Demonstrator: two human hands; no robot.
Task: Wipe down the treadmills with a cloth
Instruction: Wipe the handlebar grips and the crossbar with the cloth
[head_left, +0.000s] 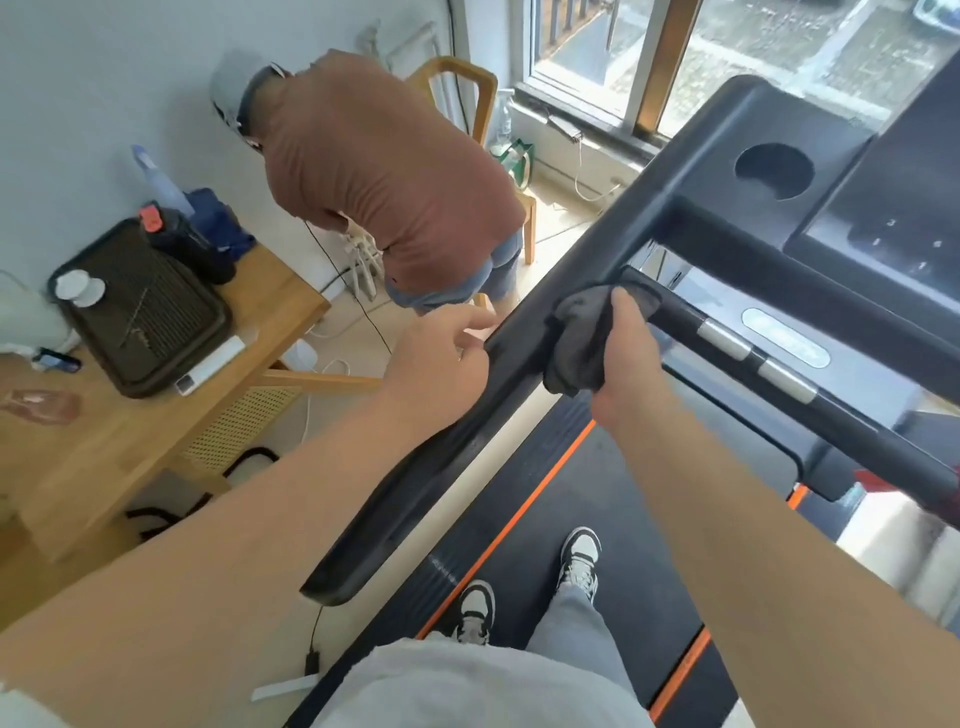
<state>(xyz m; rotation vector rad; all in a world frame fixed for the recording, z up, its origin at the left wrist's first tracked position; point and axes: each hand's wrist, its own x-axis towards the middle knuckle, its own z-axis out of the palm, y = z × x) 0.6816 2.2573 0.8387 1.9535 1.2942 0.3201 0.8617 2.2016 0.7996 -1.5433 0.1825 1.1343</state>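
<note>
I stand on a black treadmill (571, 499) with orange stripes along its belt. Its left handrail (415, 483) runs from the lower middle up to the console (883, 208). My right hand (623, 353) grips a bunched dark grey cloth (576, 338) and holds it against the handrail where the crossbar joins. My left hand (441, 353) hovers just left of the cloth, at the rail's outer edge, with its fingers loosely spread and nothing in it.
A person in a brown shirt (384, 176) bends over to the left of the treadmill. A wooden table (156, 415) at left carries a dark tray (140, 306). A wooden chair (467, 83) and a window (597, 52) lie beyond. Cables trail across the floor.
</note>
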